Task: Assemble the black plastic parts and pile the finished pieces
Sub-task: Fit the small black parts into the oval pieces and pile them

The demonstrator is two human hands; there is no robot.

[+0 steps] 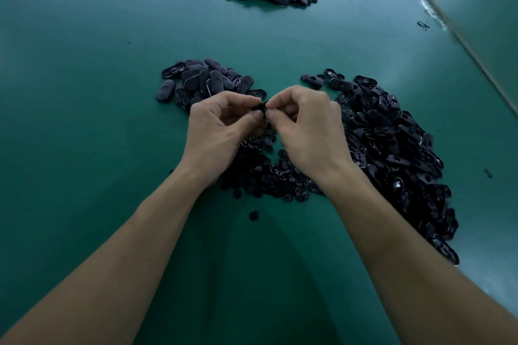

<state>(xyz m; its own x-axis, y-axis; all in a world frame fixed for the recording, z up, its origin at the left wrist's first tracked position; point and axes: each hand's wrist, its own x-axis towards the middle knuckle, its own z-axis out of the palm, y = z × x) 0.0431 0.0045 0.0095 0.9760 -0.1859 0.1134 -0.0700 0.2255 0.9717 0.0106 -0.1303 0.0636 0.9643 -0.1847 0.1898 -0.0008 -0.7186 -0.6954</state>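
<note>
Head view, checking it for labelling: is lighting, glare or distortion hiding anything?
Head view: dim, teal cast; the right pile merges into one dark mass; the part pinched between left hand and right hand is barely legible; wide-angle stretch at the corners.

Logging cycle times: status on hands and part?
Both pinch one black part: left hand, right hand. Held above small-parts heap. Nothing in the way.

Head view, downward (close overhead)
</note>
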